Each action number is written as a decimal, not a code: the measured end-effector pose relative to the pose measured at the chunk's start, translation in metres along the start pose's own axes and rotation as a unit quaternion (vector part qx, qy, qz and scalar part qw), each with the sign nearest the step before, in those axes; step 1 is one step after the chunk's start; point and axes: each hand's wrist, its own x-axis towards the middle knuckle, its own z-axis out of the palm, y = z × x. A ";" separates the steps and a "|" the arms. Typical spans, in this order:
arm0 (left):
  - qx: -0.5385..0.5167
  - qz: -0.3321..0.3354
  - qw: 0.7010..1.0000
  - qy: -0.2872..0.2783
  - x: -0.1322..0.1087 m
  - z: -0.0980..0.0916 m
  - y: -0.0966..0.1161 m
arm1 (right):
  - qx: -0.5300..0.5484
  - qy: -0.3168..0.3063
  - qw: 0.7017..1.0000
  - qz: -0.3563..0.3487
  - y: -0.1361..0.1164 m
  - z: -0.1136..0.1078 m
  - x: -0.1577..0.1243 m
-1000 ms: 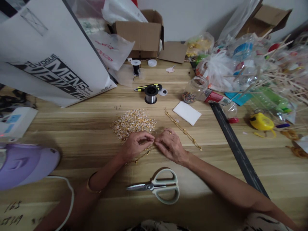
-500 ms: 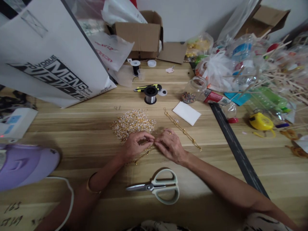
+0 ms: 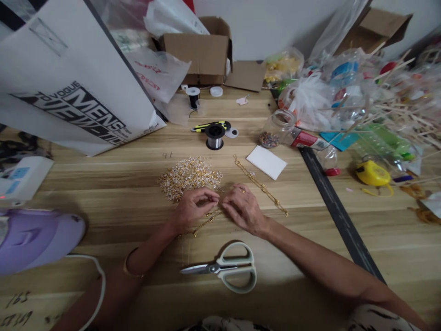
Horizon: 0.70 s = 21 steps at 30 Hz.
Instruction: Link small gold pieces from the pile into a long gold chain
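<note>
Gold chain (image 3: 211,220) runs across the tabletop (image 3: 131,184), nearer its near edge than the glittering pile (image 3: 191,176), from below the left hand (image 3: 195,209) toward the right hand (image 3: 245,214); whether either's fingertips clamp anything, I cannot tell. Rightward, a second chain (image 3: 263,188) slants nearward.

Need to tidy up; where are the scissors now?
In the head view, the scissors lie at lower centre on the table, below the left hand and right hand.
</note>
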 end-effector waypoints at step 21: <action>-0.030 -0.039 0.999 0.011 0.002 -0.001 0.005 | 0.003 0.004 1.000 -0.012 0.000 -0.002 0.001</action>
